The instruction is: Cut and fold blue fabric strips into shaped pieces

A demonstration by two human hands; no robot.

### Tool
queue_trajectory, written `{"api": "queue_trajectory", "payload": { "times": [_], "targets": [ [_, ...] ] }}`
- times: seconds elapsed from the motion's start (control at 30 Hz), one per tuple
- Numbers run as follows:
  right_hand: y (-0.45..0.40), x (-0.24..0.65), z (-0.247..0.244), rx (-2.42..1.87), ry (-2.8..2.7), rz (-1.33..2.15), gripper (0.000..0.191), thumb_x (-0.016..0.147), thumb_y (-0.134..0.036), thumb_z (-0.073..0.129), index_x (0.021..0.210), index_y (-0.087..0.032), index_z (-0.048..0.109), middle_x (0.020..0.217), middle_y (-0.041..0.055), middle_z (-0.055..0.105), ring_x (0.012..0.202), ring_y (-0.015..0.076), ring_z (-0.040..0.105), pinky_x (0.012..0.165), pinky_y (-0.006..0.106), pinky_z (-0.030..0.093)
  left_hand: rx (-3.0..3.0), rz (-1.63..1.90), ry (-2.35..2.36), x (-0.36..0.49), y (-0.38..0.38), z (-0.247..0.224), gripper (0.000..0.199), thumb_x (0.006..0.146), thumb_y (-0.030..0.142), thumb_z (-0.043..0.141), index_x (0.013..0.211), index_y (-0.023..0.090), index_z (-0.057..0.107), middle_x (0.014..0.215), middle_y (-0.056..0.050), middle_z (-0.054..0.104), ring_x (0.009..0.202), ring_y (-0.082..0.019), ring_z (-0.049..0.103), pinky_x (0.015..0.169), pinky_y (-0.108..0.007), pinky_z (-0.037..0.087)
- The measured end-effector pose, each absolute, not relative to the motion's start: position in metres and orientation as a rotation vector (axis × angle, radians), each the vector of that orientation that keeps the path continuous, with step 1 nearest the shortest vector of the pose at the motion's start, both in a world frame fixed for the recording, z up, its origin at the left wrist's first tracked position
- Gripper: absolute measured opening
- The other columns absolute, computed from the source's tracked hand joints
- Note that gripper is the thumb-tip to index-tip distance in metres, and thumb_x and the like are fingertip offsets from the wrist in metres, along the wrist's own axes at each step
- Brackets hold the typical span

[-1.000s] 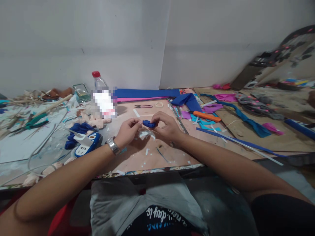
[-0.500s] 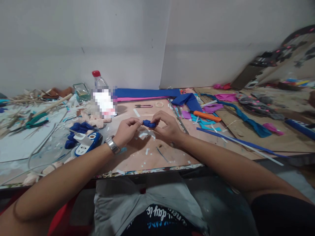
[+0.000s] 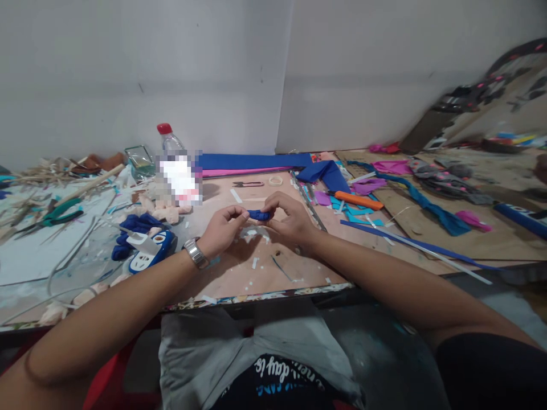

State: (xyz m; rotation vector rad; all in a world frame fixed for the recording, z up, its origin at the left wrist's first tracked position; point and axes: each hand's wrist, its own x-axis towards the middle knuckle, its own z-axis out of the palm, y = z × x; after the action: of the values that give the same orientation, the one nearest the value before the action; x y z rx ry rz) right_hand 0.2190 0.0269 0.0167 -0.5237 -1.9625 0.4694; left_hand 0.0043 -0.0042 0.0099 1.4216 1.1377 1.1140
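A small rolled or folded piece of dark blue fabric (image 3: 258, 215) is pinched between my two hands, a little above the wooden board (image 3: 239, 273). My left hand (image 3: 223, 226) closes thumb and forefinger on its left end. Curled fingers of my right hand (image 3: 290, 219) grip its right end. Behind the hands lie thread snips (image 3: 248, 184) and a pale ring-shaped roll (image 3: 276, 180). Small white scraps (image 3: 255, 263) are scattered on the board below.
To the left are a blue-and-white power strip (image 3: 151, 250), dark blue fabric pieces (image 3: 130, 233) and green-handled pliers (image 3: 62, 213). A red-capped bottle (image 3: 170, 136) stands behind a blurred bright screen (image 3: 179, 179). On the right lie an orange cutter (image 3: 359, 200) and fabric strips (image 3: 440, 210).
The blue fabric piece has been turned slightly and looks flatter between my fingers. My left fingertips have come over its left end. The whole view has shifted a little.
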Motion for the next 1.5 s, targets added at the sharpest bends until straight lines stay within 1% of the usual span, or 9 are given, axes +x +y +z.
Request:
{"api": "queue_trajectory", "payload": {
  "times": [0.23,0.4,0.47,0.57,0.67,0.87,1.1,1.3,1.5],
  "targets": [
    [0.025,0.218,0.018,-0.579,-1.936,0.529,0.022,0.087,-0.035,0.082,0.09,-0.021,0.066,0.088,0.0019,0.064,0.077,0.016,0.06,0.072,0.032,0.049,1.473,1.092,1.156,0.005,-0.003,0.008,0.045,0.085,0.06,0.072,0.09,0.016,0.064,0.067,0.003,0.056,0.053,-0.01,0.046,0.051,-0.022,0.035],
    [0.024,0.219,0.019,-0.679,-1.937,0.579,0.023,0.086,-0.037,0.083,0.091,-0.019,0.069,0.087,0.0022,0.067,0.076,0.0161,0.061,0.073,0.031,0.049,1.517,1.103,1.153,0.005,-0.006,0.009,0.035,0.089,0.051,0.071,0.09,0.017,0.063,0.071,0.002,0.058,0.058,-0.011,0.048,0.054,-0.022,0.038],
    [0.024,0.219,0.02,-0.708,-1.954,0.581,0.022,0.086,-0.036,0.083,0.093,-0.019,0.071,0.087,0.0027,0.069,0.075,0.0163,0.062,0.073,0.032,0.05,1.557,1.153,1.134,0.004,-0.007,0.01,0.03,0.089,0.046,0.071,0.097,0.018,0.063,0.083,-0.001,0.063,0.067,-0.012,0.055,0.06,-0.023,0.043],
    [0.024,0.22,0.02,-0.717,-1.988,0.57,0.022,0.087,-0.036,0.083,0.097,-0.019,0.073,0.088,0.0031,0.071,0.074,0.0166,0.063,0.074,0.032,0.05,1.683,1.191,1.033,0.004,-0.009,0.011,0.032,0.091,0.041,0.07,0.113,0.018,0.065,0.111,-0.008,0.068,0.097,-0.019,0.065,0.081,-0.029,0.053],
    [0.025,0.221,0.02,-0.686,-1.99,0.558,0.023,0.087,-0.036,0.083,0.101,-0.019,0.076,0.087,0.0034,0.072,0.073,0.0168,0.063,0.073,0.032,0.051,1.754,1.065,0.909,0.004,-0.01,0.01,0.035,0.095,0.042,0.066,0.119,0.017,0.066,0.12,-0.011,0.07,0.111,-0.024,0.066,0.094,-0.035,0.053],
    [0.025,0.221,0.018,-0.651,-2.035,0.563,0.027,0.089,-0.03,0.081,0.114,-0.021,0.077,0.096,0.0055,0.075,0.077,0.0167,0.065,0.077,0.032,0.053,1.83,0.939,0.907,0.007,-0.01,0.002,0.031,0.102,0.043,0.057,0.114,0.017,0.068,0.103,-0.008,0.075,0.09,-0.021,0.067,0.084,-0.034,0.052],
    [0.025,0.219,0.015,-0.757,-1.981,0.732,0.043,0.087,-0.025,0.076,0.129,-0.018,0.071,0.098,0.0061,0.075,0.077,0.0166,0.064,0.076,0.032,0.053,1.765,0.968,0.907,0.004,-0.007,0.0,0.029,0.098,0.043,0.064,0.106,0.016,0.069,0.096,-0.006,0.075,0.084,-0.018,0.067,0.078,-0.029,0.051],
    [0.031,0.218,0.01,-0.863,-1.989,0.893,0.023,0.084,-0.039,0.08,0.086,-0.016,0.077,0.079,0.0032,0.074,0.07,0.0159,0.062,0.069,0.029,0.049,1.74,0.961,1.01,0.002,-0.007,0.005,0.034,0.093,0.047,0.07,0.102,0.015,0.075,0.088,-0.007,0.077,0.074,-0.017,0.065,0.068,-0.027,0.048],
    [0.031,0.216,0.01,-0.873,-1.858,1.083,0.025,0.078,-0.04,0.082,0.084,-0.016,0.077,0.078,0.0029,0.076,0.073,0.017,0.065,0.071,0.031,0.051,1.757,0.892,1.062,0.002,-0.007,0.007,0.037,0.092,0.049,0.07,0.098,0.014,0.08,0.08,-0.006,0.076,0.068,-0.016,0.063,0.066,-0.027,0.046]
  ]
}}
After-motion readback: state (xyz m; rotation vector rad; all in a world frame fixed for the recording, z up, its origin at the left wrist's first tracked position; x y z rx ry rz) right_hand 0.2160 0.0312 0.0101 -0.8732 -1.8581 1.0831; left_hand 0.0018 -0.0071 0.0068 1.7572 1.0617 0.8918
